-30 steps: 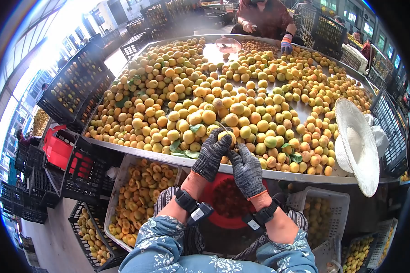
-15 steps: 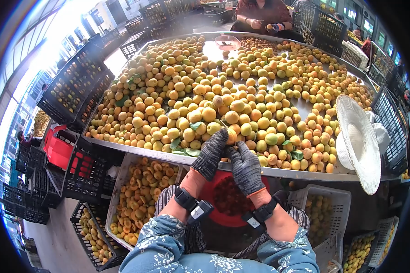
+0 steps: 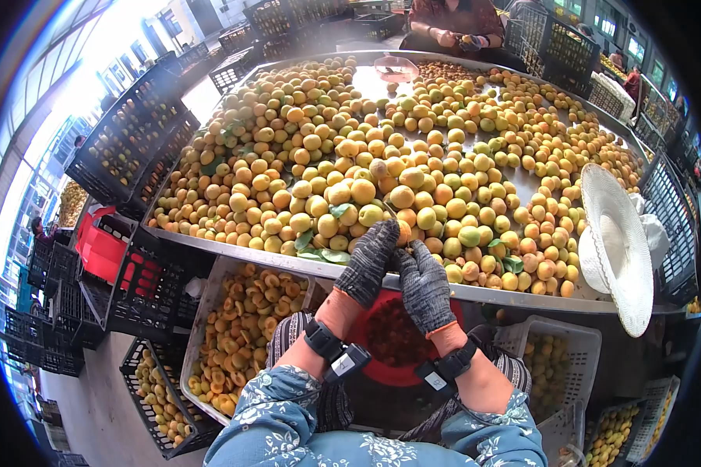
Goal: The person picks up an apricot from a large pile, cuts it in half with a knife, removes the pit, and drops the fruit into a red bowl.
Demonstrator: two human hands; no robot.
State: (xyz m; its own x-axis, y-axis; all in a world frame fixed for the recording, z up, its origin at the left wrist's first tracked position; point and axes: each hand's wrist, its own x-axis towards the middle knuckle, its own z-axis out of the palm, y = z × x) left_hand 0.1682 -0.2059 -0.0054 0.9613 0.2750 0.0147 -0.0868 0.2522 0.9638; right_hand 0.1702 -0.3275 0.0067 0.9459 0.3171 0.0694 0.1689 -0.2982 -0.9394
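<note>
Stacks of dark crates [image 3: 121, 148] stand around the metal bench [image 3: 288, 263] out here on the floor, and daylight glares in from the left. Apricots cover most of the bench, nearly out to its near edge, with green leaves [image 3: 331, 255] at that edge just left of the hands. Over the near edge, around its middle, both gloved hands meet at one apricot [image 3: 403, 233]. It sits at the tips of the left hand [image 3: 368, 266], whose fingers are bent together and closed against the fruit's left side. The right hand [image 3: 426, 289] comes up from below, fingers close together, tips by the fruit's lower right side; whether they pinch it, I can't tell from where I stand. Beneath the wrists is a red basin [image 3: 380, 373] with dark pieces inside, and left of it a pale crate [image 3: 197, 342] of split fruit. A straw hat [image 3: 627, 245] leans at the bench's near right corner. Past the far edge, near a pinkish bowl [image 3: 396, 70], another person [image 3: 453, 22] sits with both hands together.
</note>
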